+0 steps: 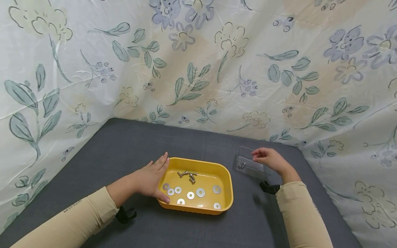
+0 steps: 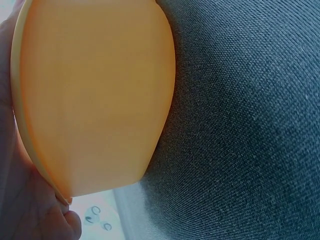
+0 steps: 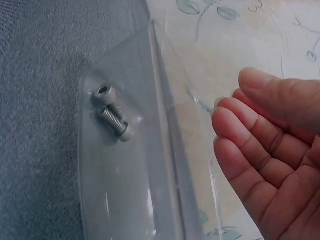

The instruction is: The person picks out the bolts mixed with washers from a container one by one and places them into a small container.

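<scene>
Grey cloth table [image 1: 124, 144], yellow tray [image 1: 224, 177], hands' grips perhaps hidden.

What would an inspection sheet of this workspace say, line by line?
Surface: dark grey fabric tabletop.
Job's things: yellow tray holding washers and bolts; clear plastic box holding two bolts.
Clutter: nothing seen.
Hands: left hand rests flat against the tray's left side; right hand hovers by the clear box, fingers relaxed, holding nothing.
Cables: nothing seen; black wrist straps.
Surroundings: floral sheet behind and beside.
</scene>
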The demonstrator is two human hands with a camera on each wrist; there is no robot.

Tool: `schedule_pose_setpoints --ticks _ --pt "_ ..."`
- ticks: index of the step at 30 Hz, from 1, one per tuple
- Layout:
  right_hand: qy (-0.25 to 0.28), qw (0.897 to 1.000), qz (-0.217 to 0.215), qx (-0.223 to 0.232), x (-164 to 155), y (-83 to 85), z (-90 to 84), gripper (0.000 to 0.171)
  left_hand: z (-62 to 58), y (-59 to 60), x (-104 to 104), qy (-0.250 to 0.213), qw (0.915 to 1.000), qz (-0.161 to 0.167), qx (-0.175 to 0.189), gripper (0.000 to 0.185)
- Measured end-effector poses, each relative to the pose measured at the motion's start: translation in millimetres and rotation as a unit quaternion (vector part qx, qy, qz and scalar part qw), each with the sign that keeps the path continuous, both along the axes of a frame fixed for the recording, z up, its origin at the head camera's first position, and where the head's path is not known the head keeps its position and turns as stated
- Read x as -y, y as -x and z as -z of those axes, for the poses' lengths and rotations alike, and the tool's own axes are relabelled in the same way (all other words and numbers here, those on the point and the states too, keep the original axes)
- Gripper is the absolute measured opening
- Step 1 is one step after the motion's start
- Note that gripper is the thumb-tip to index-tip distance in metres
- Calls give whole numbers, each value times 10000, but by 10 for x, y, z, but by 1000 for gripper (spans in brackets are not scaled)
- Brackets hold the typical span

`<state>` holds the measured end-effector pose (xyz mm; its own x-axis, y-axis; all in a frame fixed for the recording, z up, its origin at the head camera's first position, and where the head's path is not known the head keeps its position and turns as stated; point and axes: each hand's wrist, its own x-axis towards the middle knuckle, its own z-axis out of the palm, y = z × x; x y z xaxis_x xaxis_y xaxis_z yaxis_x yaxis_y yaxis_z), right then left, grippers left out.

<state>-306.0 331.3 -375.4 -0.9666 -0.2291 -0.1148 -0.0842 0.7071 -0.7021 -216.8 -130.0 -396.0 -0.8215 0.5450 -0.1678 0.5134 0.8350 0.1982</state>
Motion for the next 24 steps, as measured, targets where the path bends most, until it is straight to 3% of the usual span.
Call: schedule_pose_setpoints --ticks 7,19,24 --pt "-140 9997 -180 -120 101 5 -80 31 -7 -8 -7 -15 10000 13 -1 134" --pt "147 9950 -911 -382 459 -50 -257 31 -11 -7 -10 1 10000 -25 -20 134" --pt "317 9925 -1144 -288 625 -85 -326 29 1 1 -8 2 10000 -11 -41 134"
